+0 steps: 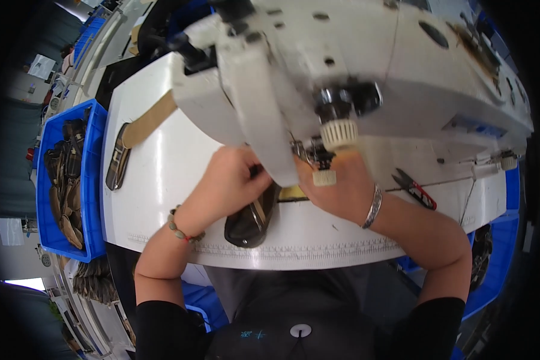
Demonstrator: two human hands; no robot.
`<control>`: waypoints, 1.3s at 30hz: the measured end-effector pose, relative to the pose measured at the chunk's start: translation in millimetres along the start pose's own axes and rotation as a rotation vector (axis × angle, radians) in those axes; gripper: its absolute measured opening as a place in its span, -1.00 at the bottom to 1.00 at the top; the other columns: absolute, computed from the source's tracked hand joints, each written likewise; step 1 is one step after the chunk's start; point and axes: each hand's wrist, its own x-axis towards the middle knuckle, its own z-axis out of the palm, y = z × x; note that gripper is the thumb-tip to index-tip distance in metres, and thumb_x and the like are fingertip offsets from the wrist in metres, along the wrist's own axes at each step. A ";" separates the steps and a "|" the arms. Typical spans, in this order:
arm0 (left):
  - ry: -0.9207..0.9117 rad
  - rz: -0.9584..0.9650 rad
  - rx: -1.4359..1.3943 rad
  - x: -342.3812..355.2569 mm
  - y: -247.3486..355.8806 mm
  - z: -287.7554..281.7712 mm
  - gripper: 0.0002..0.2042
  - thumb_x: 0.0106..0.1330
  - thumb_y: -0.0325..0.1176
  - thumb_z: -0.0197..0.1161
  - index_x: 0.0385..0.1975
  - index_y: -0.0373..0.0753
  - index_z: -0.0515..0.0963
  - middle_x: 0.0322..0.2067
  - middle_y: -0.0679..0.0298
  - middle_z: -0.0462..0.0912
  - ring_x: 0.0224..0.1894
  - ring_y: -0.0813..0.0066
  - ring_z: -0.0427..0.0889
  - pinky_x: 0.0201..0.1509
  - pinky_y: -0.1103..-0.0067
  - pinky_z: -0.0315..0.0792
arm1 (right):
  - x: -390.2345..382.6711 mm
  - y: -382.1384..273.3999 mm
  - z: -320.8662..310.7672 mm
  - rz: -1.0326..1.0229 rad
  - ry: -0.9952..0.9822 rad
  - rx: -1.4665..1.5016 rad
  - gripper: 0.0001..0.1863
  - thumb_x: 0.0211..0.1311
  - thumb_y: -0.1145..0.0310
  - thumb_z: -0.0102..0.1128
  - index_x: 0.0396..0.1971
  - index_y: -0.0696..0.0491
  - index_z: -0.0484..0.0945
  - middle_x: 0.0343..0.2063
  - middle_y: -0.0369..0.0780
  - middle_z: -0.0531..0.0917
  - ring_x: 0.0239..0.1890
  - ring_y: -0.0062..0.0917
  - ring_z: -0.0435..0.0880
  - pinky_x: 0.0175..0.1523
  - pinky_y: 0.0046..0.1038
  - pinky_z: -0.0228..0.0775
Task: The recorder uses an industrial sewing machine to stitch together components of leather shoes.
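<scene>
The white head of a sewing machine [258, 114] stands over the table, and both my hands are close to its needle area. My left hand [231, 180] has its thumb and fingers closed on a dark, glossy piece with a tan strip [249, 223], whose rounded end points toward me. What the piece is, I cannot make out. Beyond the presser parts, my right hand [339, 186] rests low on the bed beside a yellowish plate [292, 193]; the machine hides its fingers. A similar dark piece [119, 162] with a tan band [153, 122] lies at the left.
Red-handled thread snips [417, 189] lie right of my right wrist. A blue bin [93, 198] of dark and brown pieces stands against the table's left side. Another blue bin [503, 255] is at the right. A printed ruler [294, 252] runs along the table's near edge.
</scene>
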 end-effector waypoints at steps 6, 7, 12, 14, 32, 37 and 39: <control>-0.079 -0.115 -0.341 -0.8 -5.6 -17.3 -0.60 0.11 -0.65 0.41 0.00 -0.32 0.61 -0.35 0.48 0.45 -0.25 0.77 0.47 -0.40 0.78 0.45 | 16.1 -3.6 -7.7 -0.166 0.105 -0.158 -0.90 0.09 0.32 0.23 -0.52 0.00 0.64 -0.56 -0.26 0.59 -0.58 -0.43 0.68 -0.56 -0.35 0.45; -0.086 -0.135 -0.359 0.2 -8.6 -16.3 -0.59 0.12 -0.66 0.40 0.01 -0.31 0.61 -0.33 0.48 0.44 -0.23 0.76 0.47 -0.36 0.78 0.45 | 16.1 -3.2 -3.6 -0.204 0.148 -0.185 -0.90 0.09 0.32 0.23 -0.54 -0.01 0.63 -0.57 -0.27 0.56 -0.59 -0.45 0.66 -0.57 -0.36 0.44; 0.078 -0.353 -0.781 -11.5 4.8 -7.4 -0.71 0.23 -0.67 0.26 -0.05 -0.32 0.59 -0.27 0.48 0.43 -0.19 0.73 0.49 -0.08 0.76 0.42 | 13.7 -2.2 -1.3 -0.323 0.252 -0.181 -0.92 0.06 0.34 0.22 -0.57 -0.03 0.58 -0.59 -0.29 0.51 -0.59 -0.47 0.64 -0.59 -0.37 0.43; 0.084 -0.376 -0.787 -18.8 6.0 -6.0 -0.75 0.26 -0.67 0.19 -0.09 -0.33 0.57 -0.24 0.47 0.49 -0.18 0.74 0.50 -0.04 0.76 0.41 | 12.0 -1.9 -1.8 -0.346 0.226 -0.166 -0.91 0.05 0.34 0.21 -0.58 -0.02 0.58 -0.58 -0.28 0.51 -0.58 -0.47 0.64 -0.59 -0.36 0.44; 0.089 0.287 0.485 -32.3 23.7 7.4 -0.67 -0.01 -0.48 0.32 -0.17 -0.17 0.67 -0.31 0.37 0.62 -0.28 0.44 0.61 0.18 0.34 0.40 | -14.4 -27.2 -3.4 -0.561 0.156 -0.276 -0.83 -0.08 0.30 0.19 -0.56 0.08 0.61 -0.48 -0.14 0.62 -0.61 -0.56 0.55 -0.57 -0.53 0.33; 0.179 0.386 0.571 -23.9 17.0 16.6 -0.72 0.03 -0.44 0.26 -0.21 -0.19 0.68 -0.31 0.39 0.60 -0.28 0.50 0.60 0.15 0.37 0.37 | -9.9 -24.4 -7.2 -0.552 0.237 -0.241 -0.81 -0.10 0.31 0.18 -0.49 0.09 0.61 -0.47 -0.17 0.61 -0.60 -0.59 0.54 -0.55 -0.55 0.32; 0.209 0.399 0.562 -23.2 13.7 13.7 -0.73 0.02 -0.45 0.27 -0.22 -0.19 0.68 -0.31 0.38 0.61 -0.30 0.49 0.60 0.15 0.38 0.38 | -9.9 -25.2 -14.8 -0.548 0.224 -0.244 -0.80 -0.10 0.31 0.18 -0.46 0.10 0.61 -0.47 -0.17 0.61 -0.60 -0.60 0.54 -0.55 -0.56 0.32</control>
